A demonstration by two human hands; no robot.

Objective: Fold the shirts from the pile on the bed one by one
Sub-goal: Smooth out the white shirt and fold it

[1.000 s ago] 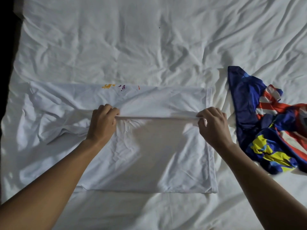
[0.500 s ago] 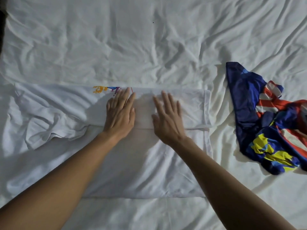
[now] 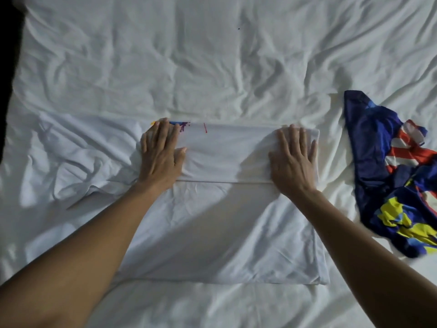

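A white shirt lies spread on the bed in front of me, its far part folded back toward me into a flat band. A strip of coloured print shows along the far fold. My left hand presses flat on the left end of that band, fingers straight. My right hand presses flat on its right end, near the shirt's right edge. The shirt's left portion lies crumpled beside my left hand.
A crumpled blue shirt with red, white and yellow patches lies at the right, close to the white shirt. The wrinkled white bedsheet stretches beyond. A dark bed edge runs along the left.
Earlier both hands pinched the folded edge and carried it away from me. They then flattened near the middle of the band and have now slid apart to its two ends.
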